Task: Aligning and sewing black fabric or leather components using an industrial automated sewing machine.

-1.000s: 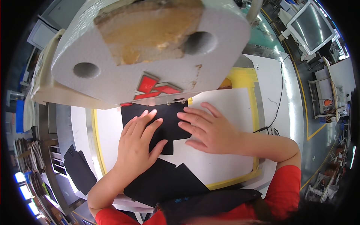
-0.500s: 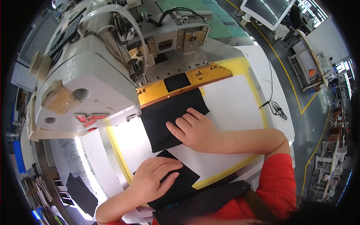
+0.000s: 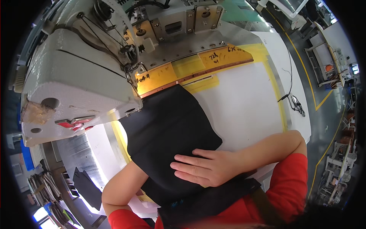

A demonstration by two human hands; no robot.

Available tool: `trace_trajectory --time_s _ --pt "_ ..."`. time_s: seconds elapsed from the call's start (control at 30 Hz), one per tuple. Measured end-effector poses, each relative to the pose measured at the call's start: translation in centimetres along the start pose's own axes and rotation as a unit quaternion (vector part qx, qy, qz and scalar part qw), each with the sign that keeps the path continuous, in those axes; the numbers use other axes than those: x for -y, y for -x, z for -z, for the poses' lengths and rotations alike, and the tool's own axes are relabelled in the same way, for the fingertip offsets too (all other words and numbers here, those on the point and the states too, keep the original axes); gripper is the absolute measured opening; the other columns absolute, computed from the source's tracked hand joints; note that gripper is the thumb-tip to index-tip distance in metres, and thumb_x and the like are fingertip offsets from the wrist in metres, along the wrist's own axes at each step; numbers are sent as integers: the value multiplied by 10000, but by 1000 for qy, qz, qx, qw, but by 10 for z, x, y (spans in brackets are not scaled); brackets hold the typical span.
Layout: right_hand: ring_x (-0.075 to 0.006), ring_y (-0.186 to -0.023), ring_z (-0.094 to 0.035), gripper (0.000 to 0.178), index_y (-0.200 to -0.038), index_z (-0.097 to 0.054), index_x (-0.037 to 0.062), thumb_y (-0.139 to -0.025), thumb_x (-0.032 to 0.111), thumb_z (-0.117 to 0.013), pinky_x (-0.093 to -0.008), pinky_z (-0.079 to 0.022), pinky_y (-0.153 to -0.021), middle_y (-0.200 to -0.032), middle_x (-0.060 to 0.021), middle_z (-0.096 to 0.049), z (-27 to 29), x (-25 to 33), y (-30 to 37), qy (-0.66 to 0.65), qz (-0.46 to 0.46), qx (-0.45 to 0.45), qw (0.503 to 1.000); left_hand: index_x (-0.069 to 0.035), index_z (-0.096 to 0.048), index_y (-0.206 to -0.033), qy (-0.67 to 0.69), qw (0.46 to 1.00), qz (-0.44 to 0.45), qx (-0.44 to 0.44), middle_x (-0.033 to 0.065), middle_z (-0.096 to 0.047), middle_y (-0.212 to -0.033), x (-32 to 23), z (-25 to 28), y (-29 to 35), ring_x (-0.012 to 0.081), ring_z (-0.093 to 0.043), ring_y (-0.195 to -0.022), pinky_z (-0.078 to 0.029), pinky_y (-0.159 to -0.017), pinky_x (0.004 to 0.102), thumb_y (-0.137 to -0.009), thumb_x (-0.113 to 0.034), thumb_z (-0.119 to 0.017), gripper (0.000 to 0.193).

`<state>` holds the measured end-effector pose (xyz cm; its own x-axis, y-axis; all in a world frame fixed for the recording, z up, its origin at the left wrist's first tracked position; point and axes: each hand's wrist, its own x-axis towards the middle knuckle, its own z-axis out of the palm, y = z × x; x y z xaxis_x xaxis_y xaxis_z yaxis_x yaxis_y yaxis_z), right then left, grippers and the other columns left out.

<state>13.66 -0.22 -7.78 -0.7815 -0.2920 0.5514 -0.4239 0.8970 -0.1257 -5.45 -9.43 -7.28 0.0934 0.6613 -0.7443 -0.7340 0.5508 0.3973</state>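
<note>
A black fabric piece (image 3: 171,126) lies over the white work surface, with its far edge beside the sewing machine's head and its near part close to my body. My right hand (image 3: 207,167) rests flat on its near right part, fingers stretched out and slightly apart. My left forearm (image 3: 124,185) passes beneath the fabric's left side. The fabric hides my left hand, so its fingers cannot be seen. Beyond the far edge is a yellow template strip (image 3: 225,56) with handwritten marks and a reddish-brown front edge.
The white sewing machine head (image 3: 76,84) stands at the left, its metal clamp frame (image 3: 183,49) behind the strip. More black pieces (image 3: 87,189) lie on the lower left. A thin black cable (image 3: 296,105) lies at the right. Yellow tape (image 3: 280,99) borders the white surface.
The larger black fabric has come nearer to me, away from the strip, whose window no longer shows black. My right hand has moved nearer and flattened. My left hand, earlier on a smaller black piece, is now covered.
</note>
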Motion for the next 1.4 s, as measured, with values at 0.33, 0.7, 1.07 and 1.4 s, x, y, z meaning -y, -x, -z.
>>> trace_trajectory --time_s 0.33,0.7,1.07,1.4 --pt "-345 -1246 -526 452 -1246 -589 -22 -887 237 -498 -414 -498 -898 -1333 -208 -553 0 7 3 -8 13 27 1000 -21 -394 -1430 -26 998 -25 43 173 -456 -1427 -5 -5 -12 272 -528 -1236 -394 -1089 407 -1025 -262 -419 472" --pt "-311 -1236 -547 409 -1205 -620 -5 -858 201 -551 -379 -510 -835 -1323 -160 -572 -2 6 4 -23 -3 35 999 -20 -391 -1433 -40 991 -56 116 176 -446 -1437 -6 6 -38 274 -517 -1250 -384 -1095 410 -1015 -272 -437 490" --pt "-310 -1232 -546 431 -1198 -629 14 -831 225 -545 -387 -498 -865 -1313 -171 -576 9 3 -3 -18 13 91 996 -18 -389 -1435 30 982 -168 81 180 -436 -1447 18 61 8 275 -507 -1265 -374 -1101 413 -1005 -281 -455 508" --pt "-271 -1181 -591 339 -1174 -640 39 -875 177 -563 -349 -526 -819 -1291 -146 -598 11 3 -8 -32 1 100 994 -17 -386 -1437 59 962 -251 93 183 -428 -1456 42 83 29 276 -497 -1278 -365 -1106 415 -996 -290 -472 525"
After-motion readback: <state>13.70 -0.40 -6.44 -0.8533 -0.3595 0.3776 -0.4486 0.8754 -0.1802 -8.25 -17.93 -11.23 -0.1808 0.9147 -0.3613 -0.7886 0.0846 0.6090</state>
